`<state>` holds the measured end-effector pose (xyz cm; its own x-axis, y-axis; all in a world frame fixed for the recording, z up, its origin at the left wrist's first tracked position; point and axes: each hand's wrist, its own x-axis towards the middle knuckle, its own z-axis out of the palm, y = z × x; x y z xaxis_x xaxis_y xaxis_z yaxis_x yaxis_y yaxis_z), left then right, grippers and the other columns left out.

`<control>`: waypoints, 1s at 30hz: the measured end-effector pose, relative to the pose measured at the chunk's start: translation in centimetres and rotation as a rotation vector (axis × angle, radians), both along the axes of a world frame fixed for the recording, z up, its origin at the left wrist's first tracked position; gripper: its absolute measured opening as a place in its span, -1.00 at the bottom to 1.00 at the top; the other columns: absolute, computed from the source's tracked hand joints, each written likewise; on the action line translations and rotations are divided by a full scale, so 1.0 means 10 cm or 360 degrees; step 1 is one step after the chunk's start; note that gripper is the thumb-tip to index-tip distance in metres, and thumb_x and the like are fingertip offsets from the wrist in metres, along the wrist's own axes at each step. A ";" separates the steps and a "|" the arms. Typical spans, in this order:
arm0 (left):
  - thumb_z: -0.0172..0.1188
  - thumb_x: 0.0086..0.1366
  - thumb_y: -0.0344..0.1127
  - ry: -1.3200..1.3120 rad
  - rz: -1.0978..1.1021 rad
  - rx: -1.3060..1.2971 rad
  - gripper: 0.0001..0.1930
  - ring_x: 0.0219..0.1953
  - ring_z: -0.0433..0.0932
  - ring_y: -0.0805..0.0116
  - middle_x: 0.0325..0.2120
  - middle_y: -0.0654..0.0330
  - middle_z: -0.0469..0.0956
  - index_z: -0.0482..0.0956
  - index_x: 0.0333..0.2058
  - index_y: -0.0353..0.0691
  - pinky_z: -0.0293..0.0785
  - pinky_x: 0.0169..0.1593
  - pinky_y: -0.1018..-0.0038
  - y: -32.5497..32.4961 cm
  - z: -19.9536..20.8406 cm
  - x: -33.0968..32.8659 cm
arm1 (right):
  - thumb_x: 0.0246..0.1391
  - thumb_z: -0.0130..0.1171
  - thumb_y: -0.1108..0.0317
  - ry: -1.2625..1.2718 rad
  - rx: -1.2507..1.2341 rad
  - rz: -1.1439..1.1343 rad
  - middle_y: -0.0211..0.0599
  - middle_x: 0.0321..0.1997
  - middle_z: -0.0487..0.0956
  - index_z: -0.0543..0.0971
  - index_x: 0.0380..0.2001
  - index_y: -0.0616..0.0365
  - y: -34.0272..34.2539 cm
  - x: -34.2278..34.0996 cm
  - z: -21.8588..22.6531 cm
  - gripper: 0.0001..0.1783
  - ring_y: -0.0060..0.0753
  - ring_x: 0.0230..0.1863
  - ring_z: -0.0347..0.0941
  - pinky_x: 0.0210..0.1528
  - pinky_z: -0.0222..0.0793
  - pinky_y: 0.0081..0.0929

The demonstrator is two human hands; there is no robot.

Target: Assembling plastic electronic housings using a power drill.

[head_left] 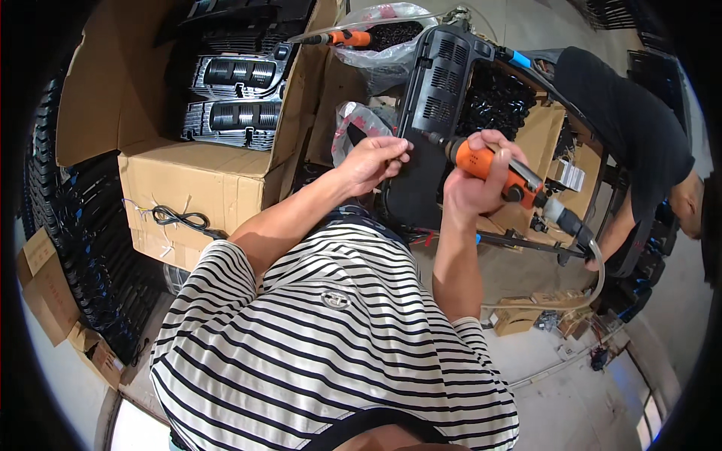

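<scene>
Our right hand (pixel 474 184) is wrapped tight around the orange power screwdriver (pixel 492 169), tip at the black vented panel (pixel 436 113) standing upright ahead; our left hand (pixel 372 161) pinches something small at its edge, apparently steadying it against the tool's push

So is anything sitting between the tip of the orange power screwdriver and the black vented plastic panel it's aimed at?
Nothing visible does. The right hand holds the orange power screwdriver with its tip right at the black vented plastic panel. The left hand pinches at the panel's edge just left of the tip, beside the line rather than across it.
</scene>
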<state>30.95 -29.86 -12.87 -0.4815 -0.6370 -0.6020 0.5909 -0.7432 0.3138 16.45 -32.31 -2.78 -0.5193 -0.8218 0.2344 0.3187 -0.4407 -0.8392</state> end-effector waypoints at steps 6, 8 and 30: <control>0.36 0.14 -0.03 -0.1668 -0.0484 -0.0922 -0.59 -0.63 0.35 0.48 -0.71 0.25 0.43 0.47 -0.58 -0.27 0.32 -0.49 0.47 -0.26 -0.32 -0.07 | 0.04 0.07 0.50 0.0167 0.0092 -0.0064 -0.06 -0.39 0.56 0.46 -0.36 0.26 -0.37 0.04 -0.23 -0.92 -0.36 -0.48 0.44 -0.33 0.42 -0.41; 0.38 0.10 -0.02 -0.1683 -0.0499 -0.0934 -0.56 -0.63 0.35 0.46 -0.72 0.23 0.42 0.44 -0.60 -0.28 0.32 -0.48 0.44 -0.24 -0.35 -0.08 | 0.03 0.08 0.52 0.0194 0.0097 -0.0023 -0.06 -0.39 0.56 0.46 -0.36 0.27 -0.40 0.06 -0.28 -0.92 -0.36 -0.48 0.44 -0.33 0.42 -0.42; 0.36 0.12 -0.05 -0.1631 -0.0560 -0.0949 -0.58 -0.55 0.41 0.42 -0.62 0.20 0.45 0.43 -0.59 -0.27 0.34 -0.44 0.43 -0.20 -0.42 -0.01 | 0.01 0.14 0.55 0.0557 0.0084 0.0318 -0.04 -0.36 0.55 0.42 -0.31 0.27 -0.48 0.28 -0.62 -0.85 -0.44 -0.48 0.44 -0.35 0.46 -0.46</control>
<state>30.88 -31.90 -17.05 -0.1595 -0.8722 -0.4624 -0.3302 -0.3943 0.8576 19.25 -37.09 -9.02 -0.2445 -0.9141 0.3235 0.0847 -0.3524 -0.9320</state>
